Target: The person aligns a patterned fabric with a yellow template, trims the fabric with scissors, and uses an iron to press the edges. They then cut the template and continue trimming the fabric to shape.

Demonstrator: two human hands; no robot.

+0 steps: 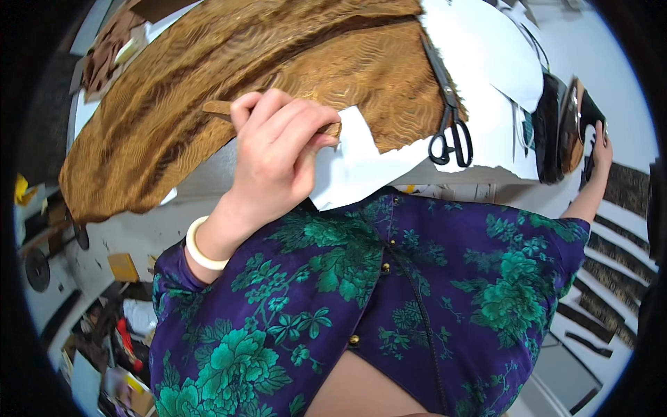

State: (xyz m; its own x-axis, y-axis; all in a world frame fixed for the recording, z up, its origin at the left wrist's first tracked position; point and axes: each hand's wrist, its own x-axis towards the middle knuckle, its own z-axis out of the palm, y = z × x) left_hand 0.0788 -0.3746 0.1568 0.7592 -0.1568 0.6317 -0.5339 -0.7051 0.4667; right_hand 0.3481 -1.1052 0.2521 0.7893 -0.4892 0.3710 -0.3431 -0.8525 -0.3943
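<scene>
My left hand is closed on a narrow brown fabric strip, pinching its folded end between thumb and fingers. It is raised over the near edge of a large brown patterned cloth on the table. A piece of white paper lies beside the fingertips. Stretched far to the right, my right hand is closed round the black handle of an iron, which stands on edge with a shiny side showing. Black-handled scissors rest along the cloth's right edge, blades pointing away.
A black oblong object stands beside the iron. Dark patterned strips lie on a white surface at the right. Brown crumpled fabric is at the far left. Below the table's left side are a small wooden stool and assorted clutter.
</scene>
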